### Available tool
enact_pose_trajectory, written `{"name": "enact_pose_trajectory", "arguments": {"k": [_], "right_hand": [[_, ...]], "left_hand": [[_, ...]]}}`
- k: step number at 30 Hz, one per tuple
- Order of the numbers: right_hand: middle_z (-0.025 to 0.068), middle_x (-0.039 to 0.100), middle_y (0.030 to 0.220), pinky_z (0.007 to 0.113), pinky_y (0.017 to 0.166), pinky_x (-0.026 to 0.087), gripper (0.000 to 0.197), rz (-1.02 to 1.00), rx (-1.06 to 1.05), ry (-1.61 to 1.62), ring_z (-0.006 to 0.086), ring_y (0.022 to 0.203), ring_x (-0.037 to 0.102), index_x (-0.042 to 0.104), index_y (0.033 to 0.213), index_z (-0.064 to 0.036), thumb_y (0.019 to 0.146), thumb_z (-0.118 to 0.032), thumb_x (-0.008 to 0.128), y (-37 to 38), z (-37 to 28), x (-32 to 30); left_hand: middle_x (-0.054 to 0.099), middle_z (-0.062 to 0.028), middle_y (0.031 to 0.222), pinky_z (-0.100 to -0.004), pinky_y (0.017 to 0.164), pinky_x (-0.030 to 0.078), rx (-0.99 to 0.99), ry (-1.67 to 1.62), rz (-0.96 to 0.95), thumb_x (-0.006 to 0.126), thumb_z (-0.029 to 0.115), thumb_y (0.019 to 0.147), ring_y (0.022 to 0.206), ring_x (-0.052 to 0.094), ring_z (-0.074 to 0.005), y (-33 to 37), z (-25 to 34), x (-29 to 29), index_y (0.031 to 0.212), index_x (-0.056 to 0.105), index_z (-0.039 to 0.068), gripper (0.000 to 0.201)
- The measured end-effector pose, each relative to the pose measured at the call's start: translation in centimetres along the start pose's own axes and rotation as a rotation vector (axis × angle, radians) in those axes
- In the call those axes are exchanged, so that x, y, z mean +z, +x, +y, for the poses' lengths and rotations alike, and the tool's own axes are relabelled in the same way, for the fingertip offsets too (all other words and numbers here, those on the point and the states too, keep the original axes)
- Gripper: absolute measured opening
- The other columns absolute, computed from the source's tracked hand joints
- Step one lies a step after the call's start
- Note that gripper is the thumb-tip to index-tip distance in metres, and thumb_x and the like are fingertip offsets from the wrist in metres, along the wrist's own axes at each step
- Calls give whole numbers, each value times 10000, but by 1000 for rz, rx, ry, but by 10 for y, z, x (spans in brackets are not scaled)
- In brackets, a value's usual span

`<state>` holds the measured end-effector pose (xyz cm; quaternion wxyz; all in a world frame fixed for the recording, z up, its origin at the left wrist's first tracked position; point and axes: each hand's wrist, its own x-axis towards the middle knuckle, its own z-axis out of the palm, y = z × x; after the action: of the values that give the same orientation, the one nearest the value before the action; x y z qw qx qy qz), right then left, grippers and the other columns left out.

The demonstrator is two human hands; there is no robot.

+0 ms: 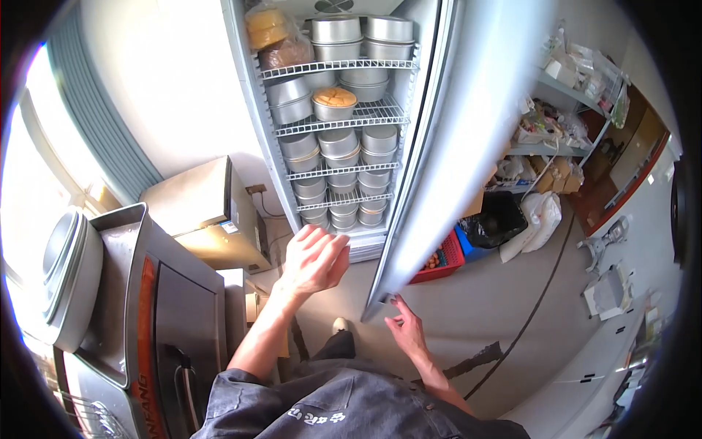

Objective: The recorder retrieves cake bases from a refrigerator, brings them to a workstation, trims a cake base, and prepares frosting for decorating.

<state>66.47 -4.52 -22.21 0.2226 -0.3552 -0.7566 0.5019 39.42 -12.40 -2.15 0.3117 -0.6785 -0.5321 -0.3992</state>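
Note:
A tall upright refrigerator (245, 95) stands ahead with its door (446, 168) swung out to the right; the door is smeared by motion. On its wire shelves (340, 124) are stacked round metal cake tins (338, 144). One tin on the second shelf holds a golden-brown cake (335, 97). Before the lowest shelf, my left hand (316, 260) is raised with its fingers curled in and nothing visible in it. At the door's lower edge, my right hand (406, 328) has its fingers apart, the fingertips at or touching a small dark part there.
To the left stand a dark oven-like cabinet (183, 314), a tray with pans (84, 285) and a gold-brown box-shaped appliance (194, 197). Beyond the door are a red crate (446, 256), a black bag (497, 219), a white sack (537, 223) and loaded shelving (559, 146).

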Motion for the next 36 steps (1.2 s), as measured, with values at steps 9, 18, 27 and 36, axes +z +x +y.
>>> {"name": "enact_pose_trajectory", "arguments": {"k": [9,18,27,36], "right_hand": [[36,663,810,249,563,525,483,575,372,261,97,637,613,547,1276,-35,856,-39,787,18,91,-107],[22,666,914,225,572,505,276,830,411,93,87,718,622,613,1154,-37,908,-68,735,40,93,-152],[34,612,690,262,466,441,81,737,995,215,115,562,565,649,832,-21,890,-76,638,50,95,-56],[7,662,782,245,575,488,415,31,300,304,67,669,610,561,1448,-85,1037,-130,592,356,-29,45]], "left_hand": [[711,-177,986,-415,787,568,-525,28,14,604,-42,880,903,703,-382,-1,-140,39,1045,694,16,197],[586,-226,1354,-460,1030,489,-340,390,-86,597,-76,742,1212,566,-404,50,-393,90,1098,693,-8,374],[531,-153,1431,-498,1028,470,-234,453,-369,742,19,789,1222,541,-391,78,-447,89,1337,595,91,573],[529,-207,1433,-495,1015,503,-168,447,-391,756,52,818,1219,552,-419,87,-454,86,1467,473,67,708]]}}
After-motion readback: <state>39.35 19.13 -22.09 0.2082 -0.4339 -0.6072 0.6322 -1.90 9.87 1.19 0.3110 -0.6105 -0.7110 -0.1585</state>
